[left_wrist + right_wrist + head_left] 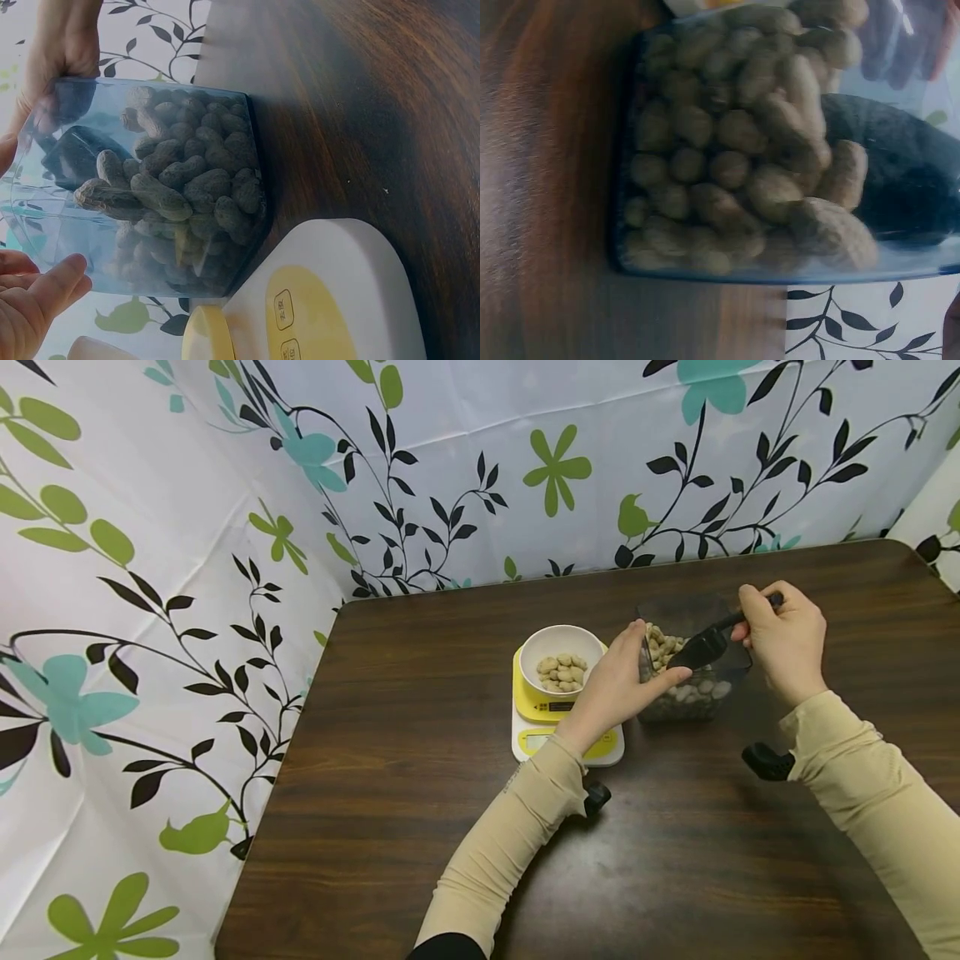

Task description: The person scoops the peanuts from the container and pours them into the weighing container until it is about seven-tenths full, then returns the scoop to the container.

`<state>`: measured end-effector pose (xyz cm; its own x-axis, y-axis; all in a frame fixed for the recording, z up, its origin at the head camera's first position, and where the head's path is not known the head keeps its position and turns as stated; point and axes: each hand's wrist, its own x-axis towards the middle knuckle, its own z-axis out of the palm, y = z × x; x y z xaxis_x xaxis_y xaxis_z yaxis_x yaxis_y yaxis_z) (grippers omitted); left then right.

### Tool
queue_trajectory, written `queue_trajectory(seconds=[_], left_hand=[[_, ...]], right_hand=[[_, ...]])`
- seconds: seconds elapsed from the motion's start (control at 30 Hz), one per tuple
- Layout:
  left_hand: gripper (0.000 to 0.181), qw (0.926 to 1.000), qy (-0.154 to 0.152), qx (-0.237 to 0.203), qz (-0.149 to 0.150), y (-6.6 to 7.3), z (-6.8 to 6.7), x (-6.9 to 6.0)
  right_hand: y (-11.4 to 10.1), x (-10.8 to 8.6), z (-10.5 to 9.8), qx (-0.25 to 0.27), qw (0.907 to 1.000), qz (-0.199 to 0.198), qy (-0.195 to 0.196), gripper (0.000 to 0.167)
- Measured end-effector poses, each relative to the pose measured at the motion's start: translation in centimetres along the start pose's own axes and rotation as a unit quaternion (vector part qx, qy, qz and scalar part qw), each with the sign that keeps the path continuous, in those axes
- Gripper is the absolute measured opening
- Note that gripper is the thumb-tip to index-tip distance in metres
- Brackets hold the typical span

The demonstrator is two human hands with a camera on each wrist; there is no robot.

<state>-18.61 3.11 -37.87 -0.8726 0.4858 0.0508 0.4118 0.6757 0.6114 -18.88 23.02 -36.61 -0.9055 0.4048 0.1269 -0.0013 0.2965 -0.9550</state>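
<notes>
A clear container [678, 708] of unshelled peanuts [663, 643] stands beside a kitchen scale [525, 737]. At its left side, my left hand [611, 689] holds it, thumb across the near rim and fingers along the left wall; the left wrist view shows fingertips at the container [97, 274]. My right hand [787, 639] grips the handle of a black scoop [701, 648], whose head is inside the container, tilted down toward the peanuts. In the right wrist view, the dark scoop [892, 169] lies against the peanuts [739, 131]. A white bowl [531, 647] with several peanuts rests on the scale.
The brown wooden table [405, 718] extends to the left and in front of the scale. A patterned curtain [480, 460] hangs behind the table and down its left side. Both forearms reach in from the near side, with black wrist devices under the cuffs.
</notes>
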Motion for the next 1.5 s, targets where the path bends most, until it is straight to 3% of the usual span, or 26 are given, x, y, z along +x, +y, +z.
queue_trajectory(seconds=[0.13,0.27,0.37,0.57,0.8,0.9,1.03,1.27,1.37,1.5], left_hand=[[0.084,1.0,-0.002,-0.001,0.002,0.1,-0.1,0.0],[0.085,1.0,-0.001,0.0,0.0,0.1,-0.2,0.0],[0.086,1.0,-0.004,0.002,-0.001,0.1,-0.2,0.0],[0.086,1.0,-0.007,-0.002,-0.005,0.1,-0.1,0.0],[0.086,0.9999,-0.007,-0.007,-0.005,0.0,0.0,0.0],[0.086,0.9999,-0.009,-0.007,-0.003,0.0,0.0,0.0],[0.086,0.9999,-0.009,-0.006,-0.003,0.0,0.0,0.1],[0.086,1.0,-0.003,0.002,-0.003,0.0,0.0,0.1],[0.086,1.0,-0.001,0.004,-0.003,0.0,0.0,0.1],[0.086,1.0,-0.001,0.004,-0.002,0.0,0.0,0.1]], right_hand=[[0.3,-0.8,0.0,-0.04,0.9972,-0.06,-0.021,0.02],[0.9,-1.2,-0.1,-0.118,0.9802,-0.139,-0.078,0.024],[1.0,-1.3,-0.1,-0.14,0.9717,-0.162,-0.1,0.028],[0.6,-1.2,-0.2,-0.157,0.9705,-0.146,-0.111,0.033],[-0.4,-0.7,-0.1,-0.152,0.9815,-0.047,-0.106,0.042],[-0.6,-0.7,-0.1,-0.147,0.983,-0.023,-0.108,0.04],[-0.5,-0.8,-0.3,-0.148,0.9806,-0.047,-0.12,0.036],[0.1,-1.1,-1.2,-0.152,0.9684,-0.111,-0.164,0.026],[0.3,-1.0,-1.5,-0.14,0.97,-0.103,-0.171,0.022],[0.7,-0.8,-1.7,-0.092,0.979,-0.082,-0.163,0.019]])
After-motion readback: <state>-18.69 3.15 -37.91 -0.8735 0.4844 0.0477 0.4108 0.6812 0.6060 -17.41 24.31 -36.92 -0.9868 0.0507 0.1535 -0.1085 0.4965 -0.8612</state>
